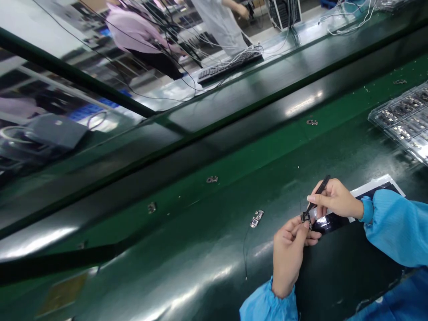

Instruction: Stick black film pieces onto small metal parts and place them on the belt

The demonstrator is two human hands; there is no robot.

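1. The person's left hand (287, 254), in a blue sleeve (267, 306), has its grip pressed together, pinching a small dark circuit board (305, 217) between thumb and fingers.
2. The right hand (334, 198) has its grip pressed together on black tweezers (320, 191), whose tips touch that board.
3. The board sits between the two hands, just above a green tabletop (200, 223); the hands are held close together over it.
4. A thin black wire (245, 254) lies on the tabletop near the left hand; whether it joins the board is too hard to tell.
5. A second small circuit board (257, 218) lies nearby, apart from both hands.
6. Small metal parts (211, 179) are scattered farther off on the tabletop.
7. A clear plastic tray (397, 120) holding rows of small parts sits well to the right.
8. A white sheet (377, 191) lies just beyond the right hand.
9. Higher up, a keyboard (230, 67) and tangled cables (347, 22) show, with two people (140, 38) beyond.
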